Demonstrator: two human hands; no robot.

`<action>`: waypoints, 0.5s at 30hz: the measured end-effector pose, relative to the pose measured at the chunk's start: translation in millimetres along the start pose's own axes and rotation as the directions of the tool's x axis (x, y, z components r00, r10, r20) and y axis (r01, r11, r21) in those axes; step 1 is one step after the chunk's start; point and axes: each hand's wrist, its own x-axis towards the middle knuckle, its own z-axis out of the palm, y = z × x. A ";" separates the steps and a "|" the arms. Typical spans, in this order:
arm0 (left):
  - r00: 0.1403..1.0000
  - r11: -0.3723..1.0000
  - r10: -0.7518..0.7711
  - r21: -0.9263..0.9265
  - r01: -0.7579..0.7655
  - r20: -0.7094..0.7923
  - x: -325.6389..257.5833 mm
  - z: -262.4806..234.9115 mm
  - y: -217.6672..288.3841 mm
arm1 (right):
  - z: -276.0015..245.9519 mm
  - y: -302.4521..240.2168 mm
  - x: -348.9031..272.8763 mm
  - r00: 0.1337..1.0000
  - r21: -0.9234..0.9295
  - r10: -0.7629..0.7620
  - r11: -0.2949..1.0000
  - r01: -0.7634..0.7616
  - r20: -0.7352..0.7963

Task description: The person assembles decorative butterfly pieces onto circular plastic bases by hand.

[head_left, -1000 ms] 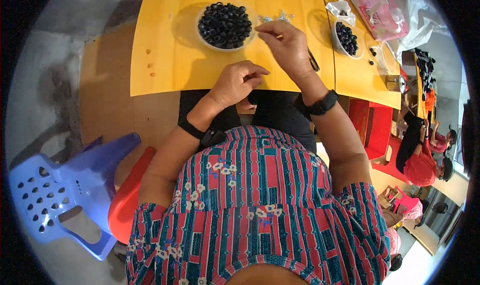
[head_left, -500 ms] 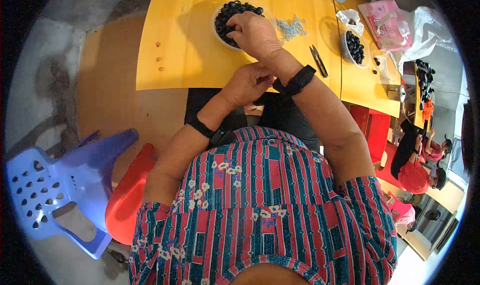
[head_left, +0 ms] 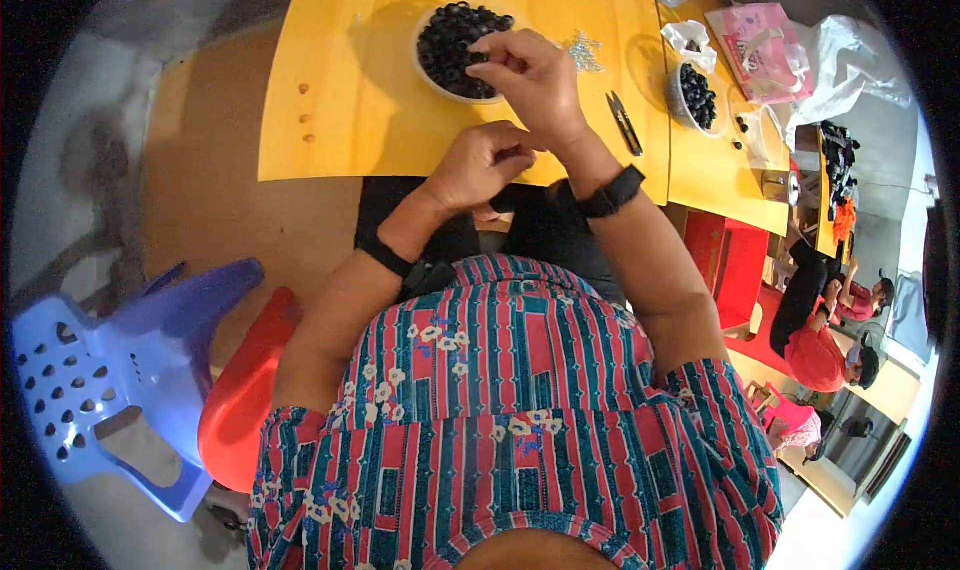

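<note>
A clear round bowl full of small black rings stands on the yellow table. Over its right side my right hand is closed in a pinch, a black ring between thumb and forefinger. Just below, at the table's near edge, my left hand has its fingers curled together; whatever they hold is hidden. To the right of the bowl lies a loose pile of small clear bluish pieces. Black thread snips rest to the right of my right wrist.
A second bowl of black pieces sits further right, near a pink bag and clear plastic bags. Three small brown bits lie at the table's left. A blue chair and a red seat are at left. Other people sit far right.
My right hand has drawn back from among the rings and now pinches one at the bowl's right side. My left hand's fingers stay curled. The whole view has shifted slightly.
</note>
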 end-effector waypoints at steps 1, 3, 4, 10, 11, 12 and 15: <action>0.997 0.997 -0.074 -0.007 0.074 -0.015 -0.1 -0.1 2.6 | -5.1 0.1 -8.5 0.998 0.182 0.060 0.982 -0.053 -0.036; 0.981 0.980 -0.194 -0.050 0.193 -0.007 0.2 -4.9 5.0 | -16.1 -5.4 -26.4 0.991 0.291 0.126 0.950 -0.110 -0.035; 0.981 0.979 -0.194 -0.058 0.194 0.005 -1.0 -8.2 1.8 | -20.1 -7.3 -32.9 0.983 0.408 0.183 0.899 -0.157 -0.025; 0.937 0.715 -0.349 -0.641 0.279 0.019 -2.6 -23.7 -12.8 | -23.2 3.2 -67.4 0.958 0.494 0.281 0.826 -0.272 0.058; 0.931 0.713 -0.363 -0.633 0.303 0.036 -4.5 -19.9 -14.4 | -21.5 8.8 -74.5 0.943 0.538 0.321 0.782 -0.315 0.084; 0.931 0.718 -0.364 -0.628 0.300 0.029 -5.3 -19.2 -16.4 | -19.3 8.7 -76.9 0.927 0.583 0.357 0.732 -0.352 0.111; 0.925 0.654 -0.363 -0.677 0.336 0.108 -6.0 -17.4 -19.5 | -16.6 8.7 -79.5 0.954 0.525 0.295 0.805 -0.277 0.051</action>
